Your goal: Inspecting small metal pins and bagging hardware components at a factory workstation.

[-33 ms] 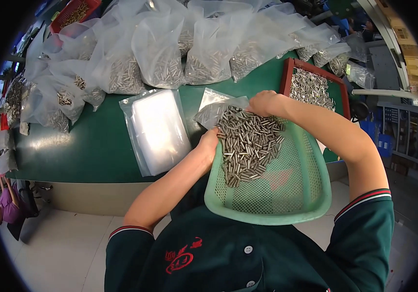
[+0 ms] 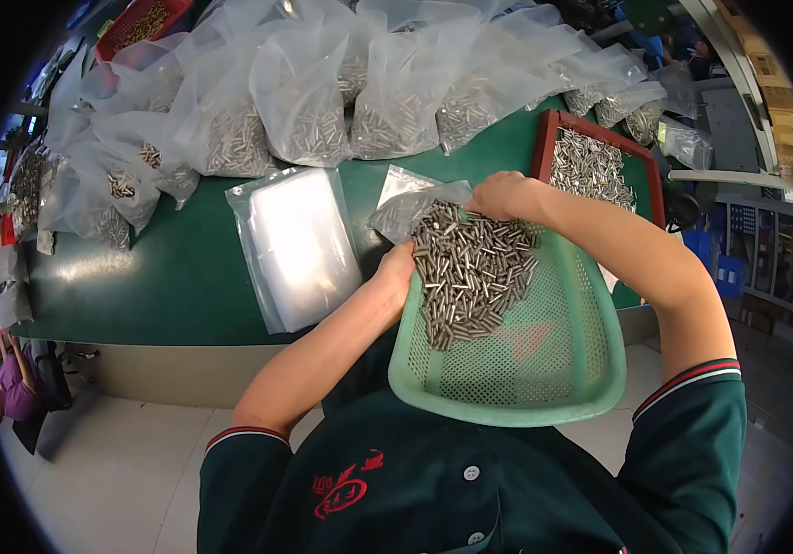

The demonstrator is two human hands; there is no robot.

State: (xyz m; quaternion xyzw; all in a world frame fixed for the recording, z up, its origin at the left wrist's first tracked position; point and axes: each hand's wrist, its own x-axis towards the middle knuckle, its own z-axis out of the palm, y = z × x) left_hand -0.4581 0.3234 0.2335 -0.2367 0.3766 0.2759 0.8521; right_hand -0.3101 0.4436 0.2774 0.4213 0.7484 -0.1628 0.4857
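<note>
Metal pins (image 2: pixel 475 268): short, silvery, cylindrical; heaped in green mesh basket (image 2: pixel 507 413), centre of frame.
Little changed since the previous frame; work seems at the same stage. Left hand (image 2: pixel 398 265): fingers closed on basket's left rim. Right hand (image 2: pixel 502 197): fingers curled at far rim, hold hidden.

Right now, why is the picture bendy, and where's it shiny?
In the head view, the fisheye lens bends the metal frame at right and leaves black corners; also in the head view, glare whitens the pack of clear bags, a patch shines on the green table, and the metal pins glint.
</note>
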